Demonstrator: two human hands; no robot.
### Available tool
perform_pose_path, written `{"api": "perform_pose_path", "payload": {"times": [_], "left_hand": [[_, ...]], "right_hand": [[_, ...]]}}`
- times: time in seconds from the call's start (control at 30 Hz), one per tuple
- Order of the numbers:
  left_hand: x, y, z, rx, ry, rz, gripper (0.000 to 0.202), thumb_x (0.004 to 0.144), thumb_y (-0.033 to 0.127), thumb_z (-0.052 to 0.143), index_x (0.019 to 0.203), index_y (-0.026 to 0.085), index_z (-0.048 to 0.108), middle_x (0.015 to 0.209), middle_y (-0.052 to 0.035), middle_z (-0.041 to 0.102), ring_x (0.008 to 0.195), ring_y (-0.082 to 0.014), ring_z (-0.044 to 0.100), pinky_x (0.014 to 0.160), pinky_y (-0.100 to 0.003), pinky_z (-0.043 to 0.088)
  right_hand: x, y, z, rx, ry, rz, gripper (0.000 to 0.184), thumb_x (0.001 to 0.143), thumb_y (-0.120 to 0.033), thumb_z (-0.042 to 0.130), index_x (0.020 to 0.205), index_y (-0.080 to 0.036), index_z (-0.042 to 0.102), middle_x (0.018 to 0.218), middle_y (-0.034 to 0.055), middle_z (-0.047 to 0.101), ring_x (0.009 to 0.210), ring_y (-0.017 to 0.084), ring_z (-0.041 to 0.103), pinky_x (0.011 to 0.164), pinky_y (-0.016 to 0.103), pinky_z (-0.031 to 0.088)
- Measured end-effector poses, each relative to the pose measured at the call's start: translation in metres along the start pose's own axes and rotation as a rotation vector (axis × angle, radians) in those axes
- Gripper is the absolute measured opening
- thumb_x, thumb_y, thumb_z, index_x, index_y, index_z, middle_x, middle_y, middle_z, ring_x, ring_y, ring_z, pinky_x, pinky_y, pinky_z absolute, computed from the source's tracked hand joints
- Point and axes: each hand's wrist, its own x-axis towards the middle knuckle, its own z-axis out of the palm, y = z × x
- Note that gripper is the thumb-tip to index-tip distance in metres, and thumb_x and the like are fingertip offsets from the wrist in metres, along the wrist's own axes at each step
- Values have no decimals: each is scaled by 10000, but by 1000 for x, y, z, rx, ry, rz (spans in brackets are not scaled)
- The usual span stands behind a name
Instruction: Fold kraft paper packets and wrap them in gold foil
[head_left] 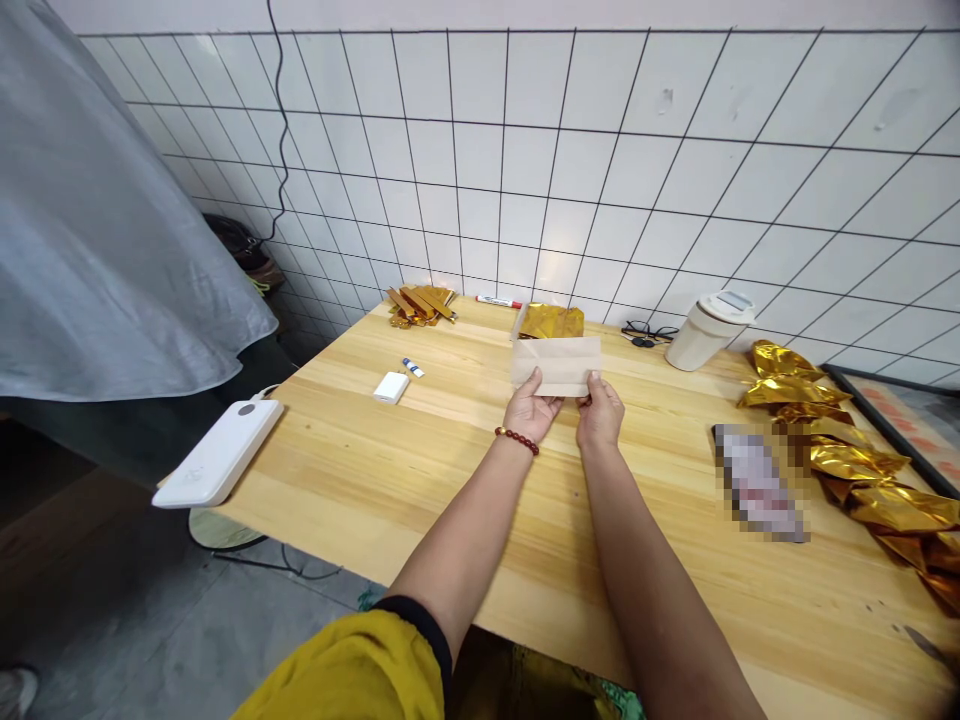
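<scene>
White power bank [221,453]: set on the left edge of the table [345,460], between 8 and 9 o'clock from the paper sheet [556,362] (dial centre; 12 o'clock faces the tiled wall [480,85]). White block [391,388]: 9 o'clock. Gold strips [424,305]: loose pile, 10 o'clock. Marker [498,301]: between 10 and 11 o'clock. Left hand [531,408]: thumb on the sheet's face, fingers curled behind, pinching the lower left part. Paper sheet: held between both hands; long axis runs 9 to 3 o'clock, short ends pointing left and right, broad face toward the wearer. Gold foil stack [552,321]: 12 o'clock, just beyond the sheet. Right hand [601,410]: thumb and bent fingers closed on the lower right corner. Glasses [648,333]: 2 o'clock. Lidded cup [701,335]: between 2 and 3 o'clock. Pixelated object [757,485]: 4 o'clock, identity obscured. Crumpled gold foil [859,462]: between 3 and 4 o'clock.
</scene>
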Motion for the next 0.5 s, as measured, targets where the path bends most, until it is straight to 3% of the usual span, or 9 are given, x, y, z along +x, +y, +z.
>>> {"api": "perform_pose_path", "payload": {"times": [0.2,0.3,0.43,0.5], "left_hand": [[1,-3,-1,10,-8,-8,148,864,222,629,1005,184,655,1015,-78,722,899,-171,686,842,-317,545],[2,-2,-1,-5,5,3,110,872,227,620,968,188,656,981,-68,720,877,-164,684,821,-306,542],[3,1,-2,-22,60,20,103,873,259,625,951,198,653,1028,-72,713,935,-181,681,828,-321,544],[4,1,-3,-25,59,21,108,870,264,629,955,201,653,1021,-71,713,939,-183,682,831,-326,549]], "right_hand": [[-10,-1,7,-109,-160,-6,403,546,-424,838,801,-163,667,728,-16,663,601,93,511,551,224,404],[-9,-3,7,-82,-162,-17,453,519,-374,853,867,-169,647,708,-34,643,632,100,545,583,225,427],[-4,-3,3,-50,-94,2,534,529,-349,853,975,-187,610,582,-109,551,516,62,488,559,201,420],[-4,-2,3,-47,-145,6,509,536,-335,856,963,-183,626,634,-83,614,573,75,552,619,218,471]]}}
